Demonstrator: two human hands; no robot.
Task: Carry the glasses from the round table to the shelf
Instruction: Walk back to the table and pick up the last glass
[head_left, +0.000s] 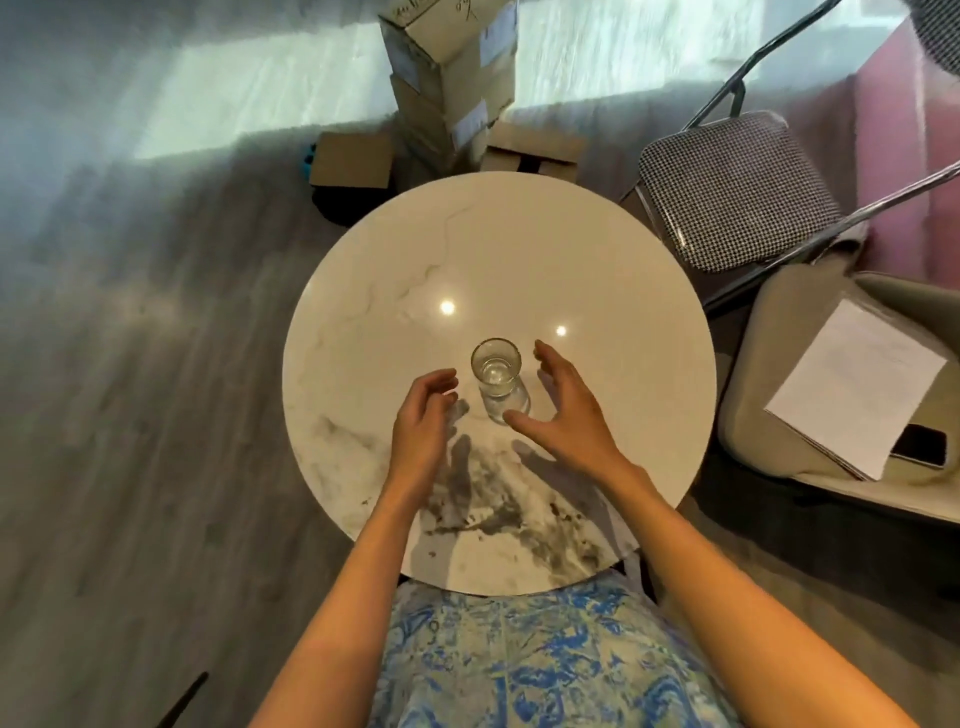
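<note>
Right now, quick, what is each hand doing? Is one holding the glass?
Left hand: open, fingers loosely curled, holding nothing, just left of the glass.
Right hand: open, fingers spread, holding nothing, just right of the glass.

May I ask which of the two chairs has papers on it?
The beige cushioned chair, lower right: white papers and a phone lie on it. The other is a houndstooth folding chair.

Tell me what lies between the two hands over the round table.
In the head view, one clear glass stands upright on the round table between the left hand and the right hand; neither hand grips it.
</note>
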